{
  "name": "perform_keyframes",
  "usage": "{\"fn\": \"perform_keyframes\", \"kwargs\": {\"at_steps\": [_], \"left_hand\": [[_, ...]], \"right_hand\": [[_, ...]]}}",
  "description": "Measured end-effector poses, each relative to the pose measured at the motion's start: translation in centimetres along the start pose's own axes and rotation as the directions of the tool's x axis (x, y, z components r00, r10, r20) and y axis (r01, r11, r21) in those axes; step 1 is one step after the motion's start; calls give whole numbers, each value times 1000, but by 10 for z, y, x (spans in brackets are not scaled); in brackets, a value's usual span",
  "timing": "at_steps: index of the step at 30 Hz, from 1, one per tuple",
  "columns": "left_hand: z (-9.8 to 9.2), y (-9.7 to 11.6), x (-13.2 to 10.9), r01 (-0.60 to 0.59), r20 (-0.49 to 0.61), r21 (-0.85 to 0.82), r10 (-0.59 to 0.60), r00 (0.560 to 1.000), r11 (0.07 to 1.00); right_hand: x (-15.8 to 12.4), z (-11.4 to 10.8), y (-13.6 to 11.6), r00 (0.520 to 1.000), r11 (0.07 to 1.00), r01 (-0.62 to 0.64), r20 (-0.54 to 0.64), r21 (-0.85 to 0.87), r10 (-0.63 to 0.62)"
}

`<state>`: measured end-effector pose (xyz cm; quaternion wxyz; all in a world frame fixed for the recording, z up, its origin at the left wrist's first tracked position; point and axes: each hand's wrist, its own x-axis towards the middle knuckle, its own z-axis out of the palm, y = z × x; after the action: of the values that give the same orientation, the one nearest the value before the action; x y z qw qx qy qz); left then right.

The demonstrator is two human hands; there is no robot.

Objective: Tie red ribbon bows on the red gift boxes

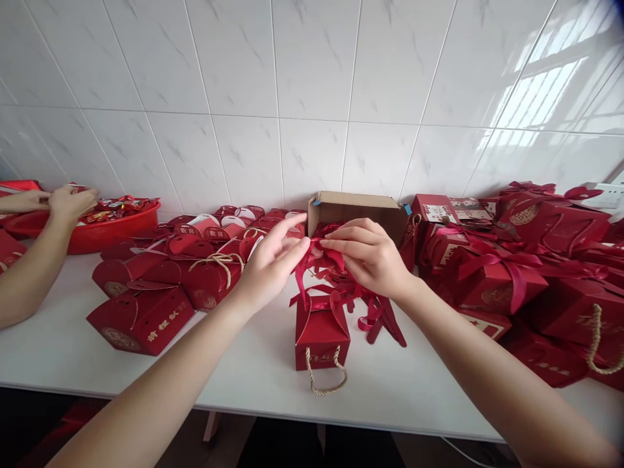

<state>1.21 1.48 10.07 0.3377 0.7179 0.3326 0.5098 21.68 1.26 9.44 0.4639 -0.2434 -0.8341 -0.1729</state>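
The white bench (253, 374) carries everything, and I place it all from the small red gift box (322, 335) standing upright near its front edge. To that box's right lies a heap of ribboned boxes (511, 279). To its left is a spread of red boxes without bows (170, 273), and behind it an open cardboard carton (355, 208). Far to its left sits a red basin (112, 227), where another person's hands (68, 201) are busy. A rope handle (324, 380) hangs down the box's front. Directly above the box my left hand (268, 266) and right hand (373, 257) meet, each grip closed, thumb and forefinger pinching the red ribbon (316, 257). Its loose tails trail down to the box's right. As I judge it, the work goes best with both pinches close together, the loops even, the satin flat and equal tension from each side. I should also stay centred over the box's top, so the bow does not sit crooked.
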Motion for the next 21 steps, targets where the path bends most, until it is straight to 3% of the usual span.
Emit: {"fn": "perform_keyframes", "kwargs": {"at_steps": [2, 4, 7, 10, 12, 14, 16, 18, 19, 21], "left_hand": [[0, -4, -8, -203, -101, 258, 235, 967, 945], [-4, -10, -15, -327, -133, 436, 419, 898, 839], [-21, -24, -29, -324, -170, 560, 488, 856, 762], [-48, -40, -49, -196, -213, 637, 415, 884, 746], [-67, -53, -65, -74, -224, 662, 291, 930, 746], [-82, -65, -79, 60, -240, 671, 139, 961, 739], [-90, -77, -90, 161, -195, 698, -31, 980, 698], [-90, -87, -96, 149, -86, 744, -129, 988, 651], [-87, -90, -97, 102, -34, 771, -119, 992, 629], [-77, -93, -96, -18, 16, 815, 8, 1000, 580]], "right_hand": [[-5, 1, -7, 976, 975, -164, -116, 149, 182], [-15, -1, -15, 902, 906, -354, -173, 232, 396], [-40, -11, -22, 801, 812, -557, -146, 174, 581], [-80, -25, -20, 765, 765, -644, -46, -28, 642], [-109, -32, -16, 712, 707, -683, 52, -184, 700], [-134, -36, -14, 617, 620, -712, 128, -331, 777], [-150, -37, -14, 486, 531, -717, 222, -451, 845], [-155, -36, -15, 392, 493, -702, 298, -514, 870], [-154, -35, -16, 390, 495, -698, 305, -517, 869], [-146, -32, -17, 474, 530, -704, 243, -473, 846]]}}
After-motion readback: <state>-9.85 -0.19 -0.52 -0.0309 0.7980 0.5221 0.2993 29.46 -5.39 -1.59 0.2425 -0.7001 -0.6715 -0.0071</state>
